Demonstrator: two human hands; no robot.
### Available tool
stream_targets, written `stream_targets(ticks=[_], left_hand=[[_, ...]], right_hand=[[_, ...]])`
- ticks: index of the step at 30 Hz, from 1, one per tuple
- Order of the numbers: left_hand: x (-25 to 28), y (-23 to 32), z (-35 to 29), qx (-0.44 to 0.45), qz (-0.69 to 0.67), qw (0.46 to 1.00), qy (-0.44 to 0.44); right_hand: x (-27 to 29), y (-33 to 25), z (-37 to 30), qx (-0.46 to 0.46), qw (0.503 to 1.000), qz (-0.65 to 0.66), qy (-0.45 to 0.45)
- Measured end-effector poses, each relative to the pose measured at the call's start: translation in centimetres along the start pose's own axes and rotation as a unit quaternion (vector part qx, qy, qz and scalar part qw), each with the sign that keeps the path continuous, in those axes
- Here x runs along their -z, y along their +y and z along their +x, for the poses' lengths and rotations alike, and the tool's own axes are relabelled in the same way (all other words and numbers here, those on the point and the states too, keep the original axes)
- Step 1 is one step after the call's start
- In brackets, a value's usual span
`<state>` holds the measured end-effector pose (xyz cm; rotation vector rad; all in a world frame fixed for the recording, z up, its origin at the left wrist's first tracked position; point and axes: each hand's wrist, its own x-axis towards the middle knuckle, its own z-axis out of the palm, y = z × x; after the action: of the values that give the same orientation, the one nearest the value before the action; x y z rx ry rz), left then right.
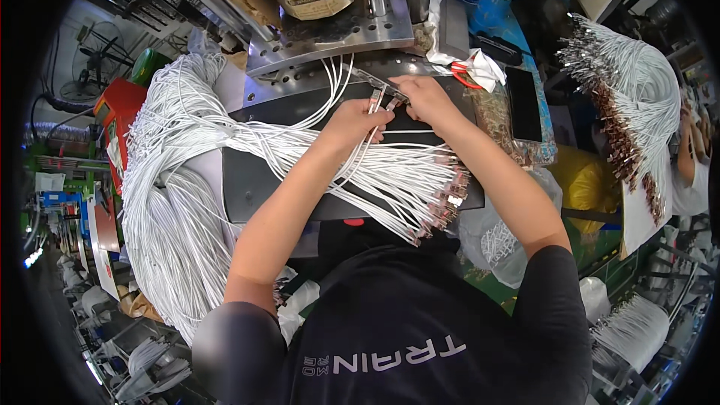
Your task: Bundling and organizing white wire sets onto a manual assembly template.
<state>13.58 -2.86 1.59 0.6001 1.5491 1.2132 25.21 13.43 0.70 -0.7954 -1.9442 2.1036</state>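
Note:
My left hand (pixel 354 123) is closed on the connector ends of a few white cables (pixel 327 108), just in front of the metal press. Beside it my right hand (pixel 429 100) has its fingers bent together at a flat metal strip (pixel 381 84); whether it grips the strip or a small connector is hidden. Under my forearms a thick bundle of white cables (pixel 375 184) lies across the black work surface (pixel 244 184). Its copper-brown connector ends (pixel 448 199) fan out to the right.
A metal press base (pixel 330 43) with upright posts stands ahead. More white cables (pixel 176 210) hang at the left. At the right lie red-handled scissors (pixel 463 75), a dark phone (pixel 523 103) and a plastic bag (pixel 499 244). Another cable bundle (pixel 637 90) hangs far right, near another person's arm (pixel 685 146).

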Motion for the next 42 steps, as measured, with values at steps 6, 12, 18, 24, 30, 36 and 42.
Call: stream_targets(ticks=[6, 12, 18, 24, 30, 36, 42], left_hand=[[-0.1, 0.6, -0.5, 0.012, -0.004, 1.0, -0.001], [-0.4, 0.6, -0.5, 0.01, -0.017, 1.0, 0.006], [0.8, 0.4, -0.6, 0.005, -0.074, 0.996, 0.058], [0.5, 0.8, -0.4, 0.03, -0.03, 0.999, 0.033], [0.6, 0.6, -0.1, 0.022, -0.047, 0.998, 0.046], [2.8, 0.9, -0.3, 0.063, -0.007, 0.998, 0.008], [1.7, 1.0, -0.1, 0.063, -0.006, 0.997, 0.032]], right_hand=[[-0.4, 1.1, 0.2, 0.032, 0.998, -0.054, 0.017], [-0.4, 1.1, 0.2, 0.084, 0.989, -0.116, 0.03], [1.1, 0.5, -0.1, 0.081, 0.993, -0.085, 0.01], [1.8, 1.3, 0.5, 0.092, 0.987, -0.126, -0.027], [2.0, 1.9, 0.7, 0.133, 0.983, -0.087, -0.089], [2.5, 0.9, 0.1, 0.089, 0.986, -0.124, -0.073], [2.2, 0.9, -0.2, 0.122, 0.98, -0.111, -0.109]])
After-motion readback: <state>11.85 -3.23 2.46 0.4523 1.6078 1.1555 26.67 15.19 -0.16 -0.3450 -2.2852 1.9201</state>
